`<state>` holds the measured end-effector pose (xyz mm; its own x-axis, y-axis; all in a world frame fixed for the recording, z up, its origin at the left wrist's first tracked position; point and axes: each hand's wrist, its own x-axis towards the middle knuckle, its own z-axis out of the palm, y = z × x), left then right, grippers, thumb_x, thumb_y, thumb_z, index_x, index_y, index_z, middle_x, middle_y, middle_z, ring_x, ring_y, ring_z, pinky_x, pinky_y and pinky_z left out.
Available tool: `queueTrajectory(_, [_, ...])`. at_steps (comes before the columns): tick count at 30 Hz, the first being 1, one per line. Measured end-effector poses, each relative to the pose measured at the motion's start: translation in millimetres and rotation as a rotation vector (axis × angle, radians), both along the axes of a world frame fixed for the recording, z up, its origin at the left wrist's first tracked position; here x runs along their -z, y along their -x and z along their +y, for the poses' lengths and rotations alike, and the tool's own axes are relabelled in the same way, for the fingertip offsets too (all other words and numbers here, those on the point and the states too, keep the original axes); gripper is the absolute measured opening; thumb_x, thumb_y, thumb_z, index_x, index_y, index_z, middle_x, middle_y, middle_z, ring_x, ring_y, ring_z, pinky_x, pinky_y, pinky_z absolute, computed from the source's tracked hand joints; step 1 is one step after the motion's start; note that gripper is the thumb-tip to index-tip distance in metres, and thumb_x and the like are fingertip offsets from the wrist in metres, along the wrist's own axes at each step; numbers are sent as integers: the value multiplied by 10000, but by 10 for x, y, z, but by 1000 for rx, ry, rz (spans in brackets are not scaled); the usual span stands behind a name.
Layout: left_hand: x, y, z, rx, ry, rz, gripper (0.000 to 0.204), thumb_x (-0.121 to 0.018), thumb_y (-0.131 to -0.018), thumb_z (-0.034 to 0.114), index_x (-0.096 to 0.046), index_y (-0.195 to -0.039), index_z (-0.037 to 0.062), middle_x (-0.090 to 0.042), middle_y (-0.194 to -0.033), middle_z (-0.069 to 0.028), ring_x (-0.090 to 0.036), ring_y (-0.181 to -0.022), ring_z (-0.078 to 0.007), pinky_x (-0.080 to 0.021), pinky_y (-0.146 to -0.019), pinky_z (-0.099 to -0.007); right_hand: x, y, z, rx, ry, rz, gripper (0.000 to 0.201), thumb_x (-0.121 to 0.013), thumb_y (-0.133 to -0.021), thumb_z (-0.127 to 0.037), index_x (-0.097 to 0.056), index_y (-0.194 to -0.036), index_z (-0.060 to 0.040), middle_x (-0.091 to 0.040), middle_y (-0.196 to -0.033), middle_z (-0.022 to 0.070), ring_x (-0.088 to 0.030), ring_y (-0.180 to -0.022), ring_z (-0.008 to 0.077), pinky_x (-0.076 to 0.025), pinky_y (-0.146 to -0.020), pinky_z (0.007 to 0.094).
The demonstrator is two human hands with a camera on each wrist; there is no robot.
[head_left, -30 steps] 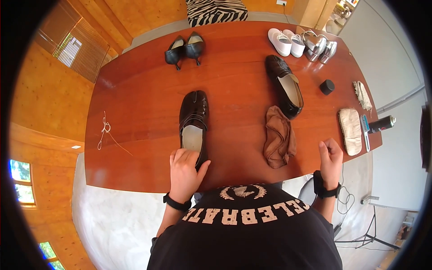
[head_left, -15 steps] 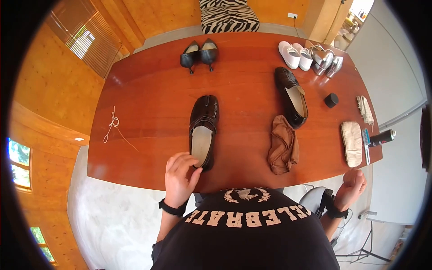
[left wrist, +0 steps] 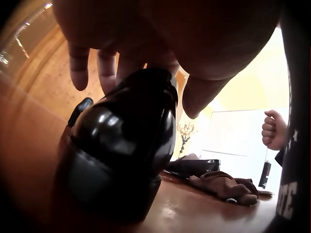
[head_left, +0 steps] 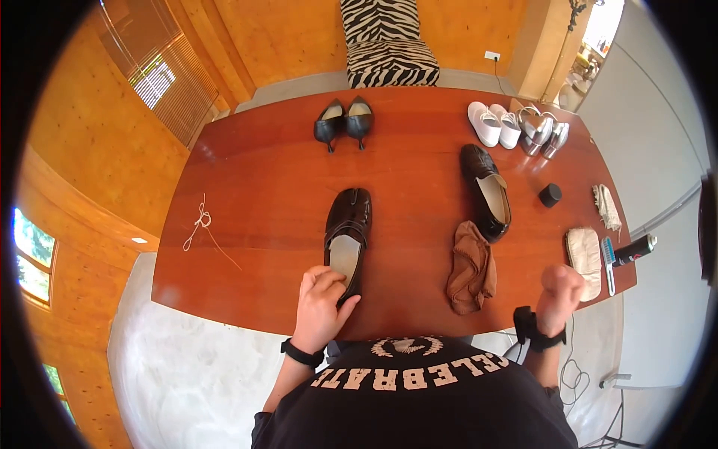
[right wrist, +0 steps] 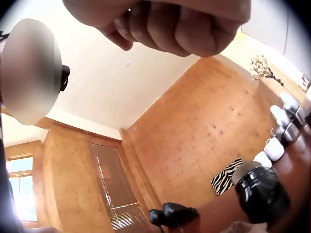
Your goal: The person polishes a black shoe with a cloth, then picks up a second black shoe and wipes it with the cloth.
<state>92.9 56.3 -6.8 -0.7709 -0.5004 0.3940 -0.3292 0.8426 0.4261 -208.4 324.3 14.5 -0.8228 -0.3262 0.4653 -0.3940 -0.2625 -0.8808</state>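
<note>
A glossy black split-toe shoe (head_left: 350,217) stands on the table in front of the body, toe pointing away. My left hand (head_left: 321,305) is at its heel, fingers over the opening and thumb on the right side. From the left wrist view, the heel (left wrist: 121,131) hides some fingertips of the left hand (left wrist: 141,48), and the thumb looks apart from the shoe. My right hand (head_left: 561,295), fingers curled in a fist, hovers near the table's right front edge beside a beige cloth pad (head_left: 583,258). Nothing shows in the right hand (right wrist: 170,26) in the right wrist view.
Right of centre lie another black shoe (head_left: 490,198) and a brown cloth (head_left: 471,273). Black heels (head_left: 329,127), white shoes (head_left: 486,123) and silver shoes (head_left: 553,138) stand farther back. A black lid (head_left: 550,195), brush (head_left: 609,266) and can (head_left: 636,249) are at right, string (head_left: 200,222) at left.
My left hand moved off the heel a little and is back over it. The right hand swung outward to the right, then came back inward. The head view has tilted upward.
</note>
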Motion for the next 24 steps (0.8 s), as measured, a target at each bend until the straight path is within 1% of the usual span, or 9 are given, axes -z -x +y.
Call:
queueTrajectory(1, [25, 43, 8, -11, 8, 10, 206, -827, -747, 106, -664, -802, -8, -676, -1026, -101, -540, -1143, -344, -462, -964, -432, -49, 0, -162, -25, -31, 34, 502, -641, -965, -140, -288, -613, -80, -273, -605, -31, -236, -573, 87, -148, -532, 336])
queueTrajectory(4, [38, 91, -23, -24, 3, -23, 209, -829, -745, 117, -664, -776, -9, -671, -970, -104, -545, -1117, -342, -467, -939, -428, -20, 62, -506, -82, -266, 113, 457, -679, -916, -109, -347, -626, 11, -311, -554, 33, -293, -529, 125, -224, -497, 347])
queueTrajectory(7, [-1, 155, -29, -56, -5, -107, 219, -828, -748, 133, -662, -737, -9, -664, -913, -111, -546, -1087, -340, -469, -917, -424, 73, 74, -637, -274, -588, 93, 424, -701, -892, -107, -415, -609, 24, -366, -532, 120, -344, -476, 221, -294, -476, 381])
queueTrajectory(10, [3, 198, -39, -59, -8, -99, 232, -828, -748, 145, -658, -715, -10, -659, -876, -117, -546, -1069, -341, -469, -905, -423, 36, 0, -732, -278, -718, 280, 405, -721, -877, -129, -469, -593, 10, -436, -551, 179, -399, -471, 331, -335, -472, 418])
queueTrajectory(11, [6, 201, -38, -64, -14, -99, 232, -829, -745, 142, -657, -712, -10, -657, -871, -117, -545, -1069, -343, -468, -905, -423, 39, 6, -744, -287, -797, 344, 367, -725, -875, -168, -524, -618, -2, -530, -592, 180, -496, -525, 390, -389, -497, 441])
queueTrajectory(14, [24, 213, -34, -76, -33, -88, 225, -832, -735, 124, -653, -705, -9, -649, -858, -117, -543, -1066, -346, -466, -904, -427, 130, -19, -787, -371, -892, 386, 309, -717, -882, -220, -591, -674, -29, -595, -636, 178, -587, -591, 398, -451, -542, 466])
queueTrajectory(15, [32, 219, -33, -82, -41, -74, 220, -831, -733, 115, -651, -706, -10, -647, -855, -117, -542, -1064, -347, -464, -903, -429, 203, -3, -788, -414, -973, 390, 250, -702, -893, -267, -649, -757, -63, -650, -684, 163, -642, -664, 395, -504, -606, 480])
queueTrajectory(19, [90, 217, -23, -104, -56, -7, 220, -828, -720, 113, -636, -684, 11, -642, -838, -99, -558, -1038, -347, -459, -880, -451, 298, -30, -812, -468, -1082, 406, 219, -692, -899, -299, -670, -834, -91, -687, -733, 144, -679, -724, 379, -534, -658, 478])
queueTrajectory(24, [99, 231, 16, -120, -97, 47, 224, -829, -711, 71, -616, -685, 5, -622, -829, -118, -543, -1035, -370, -441, -905, -455, 385, 27, -825, -484, -1077, 374, 209, -695, -896, -287, -662, -830, -92, -691, -734, 142, -681, -725, 378, -536, -658, 476])
